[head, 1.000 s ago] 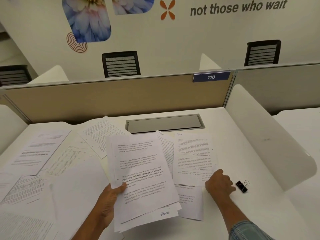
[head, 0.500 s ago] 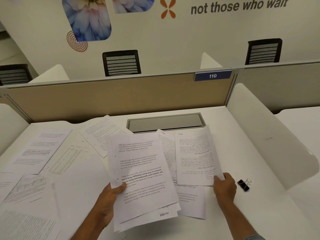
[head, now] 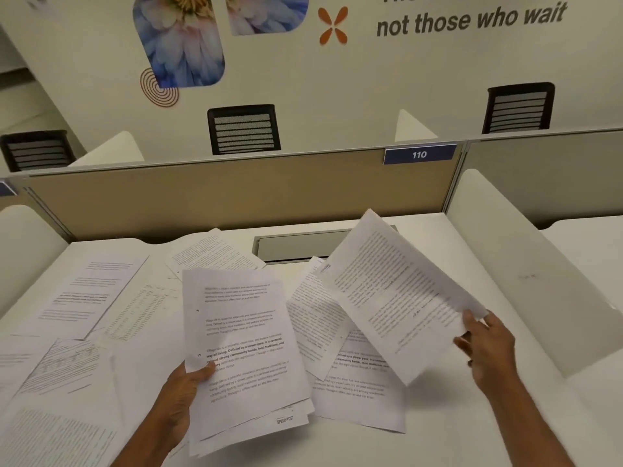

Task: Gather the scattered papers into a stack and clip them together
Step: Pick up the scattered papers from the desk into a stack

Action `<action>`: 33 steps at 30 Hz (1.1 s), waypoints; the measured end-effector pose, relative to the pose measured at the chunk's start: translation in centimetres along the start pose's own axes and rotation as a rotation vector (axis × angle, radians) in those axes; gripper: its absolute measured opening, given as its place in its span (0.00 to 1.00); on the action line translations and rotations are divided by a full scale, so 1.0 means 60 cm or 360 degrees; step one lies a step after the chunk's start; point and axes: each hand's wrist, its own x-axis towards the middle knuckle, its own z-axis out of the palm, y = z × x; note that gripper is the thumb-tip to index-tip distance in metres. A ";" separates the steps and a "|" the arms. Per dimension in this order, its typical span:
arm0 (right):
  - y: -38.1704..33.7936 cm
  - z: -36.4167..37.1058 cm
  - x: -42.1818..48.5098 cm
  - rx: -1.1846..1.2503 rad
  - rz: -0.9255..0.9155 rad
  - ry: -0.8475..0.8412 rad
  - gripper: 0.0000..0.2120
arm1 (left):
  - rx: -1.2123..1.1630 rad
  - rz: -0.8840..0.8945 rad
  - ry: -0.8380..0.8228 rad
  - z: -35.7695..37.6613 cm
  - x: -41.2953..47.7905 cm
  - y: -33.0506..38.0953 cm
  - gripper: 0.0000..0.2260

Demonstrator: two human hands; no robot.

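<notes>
Gripping the "SPEED-POST" stack (head: 242,348), left hand (head: 182,396); right hand (head: 485,348) pinching a raised sheet (head: 397,291); tag (head: 419,154) "110" behind.

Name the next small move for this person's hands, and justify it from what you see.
Probably bring the right hand across and lay its lifted sheet onto the stack the left hand holds. The sheet is off the desk, pinched at one corner, the stack is held beside it, and more loose papers lie on the desk to collect.
</notes>
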 end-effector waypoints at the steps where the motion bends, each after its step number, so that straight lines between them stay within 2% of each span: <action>1: -0.016 -0.003 0.000 -0.0056 -0.0090 -0.0077 0.09 | 0.0012 0.0007 0.0000 -0.004 0.000 0.005 0.18; 6: -0.079 0.010 0.001 -0.0480 -0.0526 -0.0531 0.08 | 0.0095 0.0030 -0.0113 -0.013 -0.010 0.026 0.16; 9: -0.089 0.046 -0.002 -0.0764 -0.0717 -0.0677 0.11 | 0.0175 0.0062 -0.0248 -0.009 -0.020 0.039 0.13; 12: -0.076 0.096 -0.013 -0.1028 -0.0819 -0.0781 0.09 | 0.0288 0.0043 -0.0419 0.006 -0.029 0.045 0.14; 17: -0.051 0.183 -0.046 -0.1362 -0.0946 -0.0829 0.06 | 0.0450 0.0038 -0.0672 0.049 -0.040 0.047 0.17; 21: -0.043 0.238 -0.071 -0.1549 -0.0971 -0.0821 0.07 | 0.0537 0.0088 -0.0760 0.083 -0.053 0.049 0.15; 26: -0.041 0.287 -0.085 -0.1668 -0.1037 -0.0842 0.08 | 0.0610 0.0132 -0.0822 0.106 -0.061 0.041 0.14; 33: -0.049 0.334 -0.097 -0.1658 -0.1122 -0.0893 0.09 | 0.0587 0.0126 -0.0778 0.120 -0.056 0.026 0.14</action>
